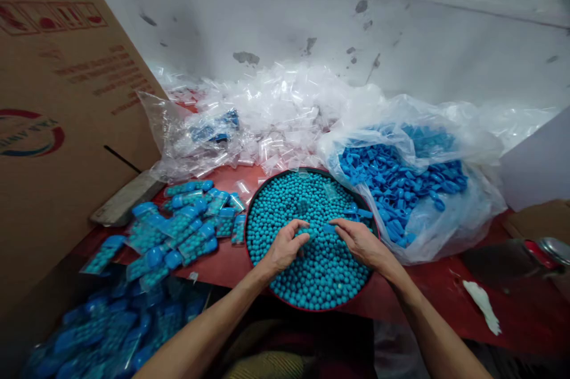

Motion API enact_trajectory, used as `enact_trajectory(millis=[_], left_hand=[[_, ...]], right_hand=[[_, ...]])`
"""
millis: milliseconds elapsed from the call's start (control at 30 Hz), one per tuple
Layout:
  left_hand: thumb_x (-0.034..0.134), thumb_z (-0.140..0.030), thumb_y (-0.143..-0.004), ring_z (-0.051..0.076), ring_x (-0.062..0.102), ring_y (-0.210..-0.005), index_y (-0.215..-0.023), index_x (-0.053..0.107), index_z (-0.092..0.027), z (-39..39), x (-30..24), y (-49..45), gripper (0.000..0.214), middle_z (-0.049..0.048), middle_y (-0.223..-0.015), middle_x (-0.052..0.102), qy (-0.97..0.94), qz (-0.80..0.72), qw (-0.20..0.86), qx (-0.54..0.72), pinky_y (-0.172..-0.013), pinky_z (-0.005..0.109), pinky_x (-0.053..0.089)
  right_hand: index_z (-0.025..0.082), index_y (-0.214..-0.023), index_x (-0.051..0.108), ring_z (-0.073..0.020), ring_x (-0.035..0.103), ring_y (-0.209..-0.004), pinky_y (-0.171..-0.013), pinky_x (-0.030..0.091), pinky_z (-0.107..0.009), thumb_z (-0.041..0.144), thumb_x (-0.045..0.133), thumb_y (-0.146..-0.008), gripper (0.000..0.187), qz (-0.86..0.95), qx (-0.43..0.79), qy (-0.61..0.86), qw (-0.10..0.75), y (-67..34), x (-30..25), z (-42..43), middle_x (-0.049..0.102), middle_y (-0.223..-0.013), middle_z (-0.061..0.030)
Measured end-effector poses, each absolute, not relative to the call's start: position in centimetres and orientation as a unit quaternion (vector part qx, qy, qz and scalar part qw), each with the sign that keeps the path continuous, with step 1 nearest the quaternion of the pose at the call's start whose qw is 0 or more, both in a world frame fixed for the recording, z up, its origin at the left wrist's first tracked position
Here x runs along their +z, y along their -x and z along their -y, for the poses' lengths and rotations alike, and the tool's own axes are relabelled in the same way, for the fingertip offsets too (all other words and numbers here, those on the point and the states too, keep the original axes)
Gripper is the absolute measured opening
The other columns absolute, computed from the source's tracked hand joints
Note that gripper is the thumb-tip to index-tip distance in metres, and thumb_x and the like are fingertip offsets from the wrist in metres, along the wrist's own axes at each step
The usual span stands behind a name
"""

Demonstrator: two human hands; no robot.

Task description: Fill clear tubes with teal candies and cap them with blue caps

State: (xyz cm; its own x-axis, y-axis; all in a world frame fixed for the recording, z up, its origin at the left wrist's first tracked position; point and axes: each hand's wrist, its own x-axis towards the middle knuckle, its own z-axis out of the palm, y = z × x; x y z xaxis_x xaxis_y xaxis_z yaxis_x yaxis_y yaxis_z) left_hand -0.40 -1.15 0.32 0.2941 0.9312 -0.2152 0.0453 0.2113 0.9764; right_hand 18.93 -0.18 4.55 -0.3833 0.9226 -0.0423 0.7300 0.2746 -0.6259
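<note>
A round tray (374,226) with a dark red rim is full of small teal balls (323,275). Over its middle, my left hand (287,245) is closed, thumb and fingers curled together. Whatever it grips blends into the balls behind, and I cannot make it out. Facing it from the right, my right hand (358,242) pinches a small blue plastic cap (329,229) between thumb and forefinger. More blue caps (358,212) lie on the balls by the tray's right rim. A small clear container (332,190) rests on the balls farther back.
Filled, blue-capped containers (178,227) lie piled left of the tray, with more below the table edge (111,331). Clear empty containers (285,123) heap against the wall. A plastic bag of blue caps (401,183) stands right. A cardboard box (66,88) is at left, a jar (512,263) at right.
</note>
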Motion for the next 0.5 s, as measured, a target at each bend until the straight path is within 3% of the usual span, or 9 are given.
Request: enact_trajectory(millis=[133, 233, 333, 500], left_hand=[[0.051, -0.031, -0.074, 0.005, 0.043, -0.045, -0.104, 0.043, -0.017, 1.3, 0.6, 0.2, 0.034, -0.0035, -0.07, 0.048, -0.498, -0.437, 0.65, 0.372, -0.04, 0.016, 0.034], [0.052, -0.031, -0.074, 0.005, 0.044, -0.045, -0.11, 0.04, -0.017, 1.5, 0.7, 0.1, 0.04, -0.0029, -0.072, 0.049, -0.474, -0.418, 0.67, 0.39, -0.041, 0.017, 0.036], [0.052, -0.032, -0.074, 0.005, 0.046, -0.043, -0.113, 0.039, -0.016, 1.6, 0.7, 0.0, 0.044, -0.0027, -0.07, 0.048, -0.45, -0.409, 0.69, 0.394, -0.038, 0.016, 0.035], [0.054, -0.03, -0.073, 0.005, 0.048, -0.043, -0.12, 0.037, -0.018, 1.6, 0.7, 0.1, 0.051, -0.0041, -0.065, 0.044, -0.441, -0.39, 0.703, 0.4, -0.037, 0.016, 0.035]], right_hand=[[0.018, -0.1, 0.053, -0.0118, 0.051, -0.061, -0.059, 0.041, -0.022, 0.03, 0.035, -0.086, 0.026, 0.716, 0.354, 0.52, 0.303, -16.3, 3.8, 1.0, 0.057, -0.069, 0.0005], [0.017, -0.09, 0.057, -0.0107, 0.05, -0.059, -0.057, 0.039, -0.02, 0.03, 0.038, -0.085, 0.023, 0.685, 0.358, 0.518, 0.367, -14.6, 2.9, 1.7, 0.055, -0.066, 0.0015], [0.017, -0.084, 0.059, -0.0112, 0.052, -0.062, -0.06, 0.039, -0.021, 0.028, 0.041, -0.084, 0.021, 0.692, 0.331, 0.513, 0.385, -14.2, 2.6, 2.1, 0.058, -0.068, 0.0004], [0.018, -0.092, 0.061, -0.0122, 0.056, -0.067, -0.065, 0.042, -0.022, 0.026, 0.042, -0.083, 0.022, 0.709, 0.319, 0.501, 0.379, -14.8, 2.8, 2.1, 0.063, -0.077, -0.0015]])
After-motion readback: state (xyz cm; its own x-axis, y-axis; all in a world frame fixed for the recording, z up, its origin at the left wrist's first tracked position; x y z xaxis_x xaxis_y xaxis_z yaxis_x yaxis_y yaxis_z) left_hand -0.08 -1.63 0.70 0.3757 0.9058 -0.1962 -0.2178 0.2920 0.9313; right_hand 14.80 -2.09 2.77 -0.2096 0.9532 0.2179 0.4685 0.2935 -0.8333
